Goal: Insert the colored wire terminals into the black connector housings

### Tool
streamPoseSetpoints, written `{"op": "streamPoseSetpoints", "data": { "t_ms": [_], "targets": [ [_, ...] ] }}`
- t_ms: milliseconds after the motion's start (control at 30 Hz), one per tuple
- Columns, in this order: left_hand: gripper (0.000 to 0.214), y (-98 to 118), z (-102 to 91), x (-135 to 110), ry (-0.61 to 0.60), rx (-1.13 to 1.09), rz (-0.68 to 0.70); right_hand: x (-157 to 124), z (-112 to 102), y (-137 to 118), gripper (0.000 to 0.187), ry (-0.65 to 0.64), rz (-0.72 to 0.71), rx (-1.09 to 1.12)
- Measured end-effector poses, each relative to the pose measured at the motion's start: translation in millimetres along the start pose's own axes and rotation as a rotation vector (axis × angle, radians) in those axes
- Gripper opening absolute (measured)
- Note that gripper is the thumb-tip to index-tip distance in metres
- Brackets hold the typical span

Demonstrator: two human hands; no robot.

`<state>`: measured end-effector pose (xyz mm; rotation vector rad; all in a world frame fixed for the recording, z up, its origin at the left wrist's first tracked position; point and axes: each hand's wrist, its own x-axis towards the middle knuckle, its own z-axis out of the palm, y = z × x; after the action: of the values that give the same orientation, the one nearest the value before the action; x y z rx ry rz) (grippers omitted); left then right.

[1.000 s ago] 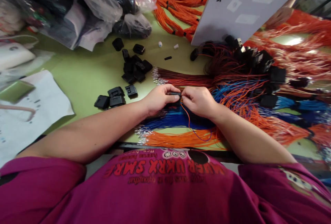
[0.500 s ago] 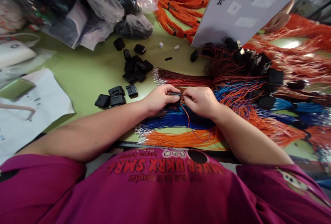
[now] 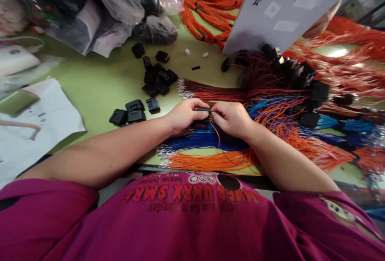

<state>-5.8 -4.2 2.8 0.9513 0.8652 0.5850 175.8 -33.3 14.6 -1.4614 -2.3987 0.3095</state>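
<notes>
Between thumb and fingers, my left hand (image 3: 188, 115) grips a black connector housing (image 3: 204, 111), mostly covered by the fingers. My right hand (image 3: 231, 117) is closed in a pinch against the housing's right end; the wire end in its fingertips is too hidden to make out well. An orange wire (image 3: 217, 134) runs from the housing, looping down toward a thin purple one. Beneath both hands lie bundles of blue wires (image 3: 204, 141) and orange wires (image 3: 207, 160) with metal terminals at their left ends. Dark red wires (image 3: 213, 91) lie just beyond.
Loose black housings (image 3: 156, 77) are piled left of the wires, with several more (image 3: 135, 111) by my left forearm. A grey board (image 3: 270, 12) stands at the back right. Plastic bags (image 3: 120, 4) fill the back left; a paper sheet (image 3: 57, 112) lies at left.
My right hand has shifted slightly left, closer to the connector housing. The left hand keeps its hold, nearly unmoved.
</notes>
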Motion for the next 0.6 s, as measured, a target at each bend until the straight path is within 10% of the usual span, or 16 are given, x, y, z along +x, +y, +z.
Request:
{"op": "streamPoseSetpoints", "data": {
  "t_ms": [600],
  "targets": [
    [0.02, 0.4, -0.1, -0.4, -0.005, -0.02, 0.0, 2.7, -4.3, 3.9, 0.021, -0.008, -0.004, 0.095]
  ]
}}
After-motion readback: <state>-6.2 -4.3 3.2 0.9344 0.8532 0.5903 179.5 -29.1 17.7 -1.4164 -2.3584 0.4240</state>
